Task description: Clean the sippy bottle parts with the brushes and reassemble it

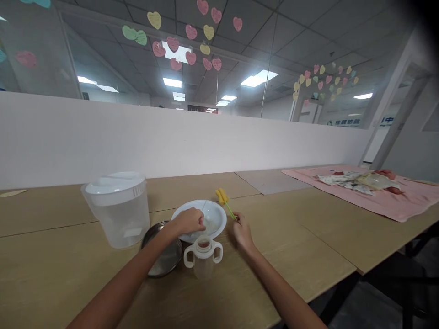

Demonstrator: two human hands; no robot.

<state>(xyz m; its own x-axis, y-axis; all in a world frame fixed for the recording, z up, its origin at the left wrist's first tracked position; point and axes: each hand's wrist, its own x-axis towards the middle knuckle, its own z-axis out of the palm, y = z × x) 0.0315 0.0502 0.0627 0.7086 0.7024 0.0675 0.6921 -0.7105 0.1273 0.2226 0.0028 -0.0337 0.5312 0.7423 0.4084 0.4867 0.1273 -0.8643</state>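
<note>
My right hand (242,231) is closed around the green stem of a bottle brush (222,197) with a yellow sponge head, which points up and away to the left. My left hand (190,221) is a closed fist over the white bowl (219,225). A thin pale line rises beside its fingers, but what it grips is too small to name. Just in front of the bowl stands a clear baby bottle (203,267) with two white side handles and an uncapped top. Under my left forearm lies a round metal dish (164,262), partly covered by the arm.
At the left stands a clear plastic pitcher (128,224) with a white lid. A pink cloth (387,208) with a doll-like figure and printed fabric lies at the far right. Behind the wooden table (281,228) runs a low white wall (171,141) with glass above.
</note>
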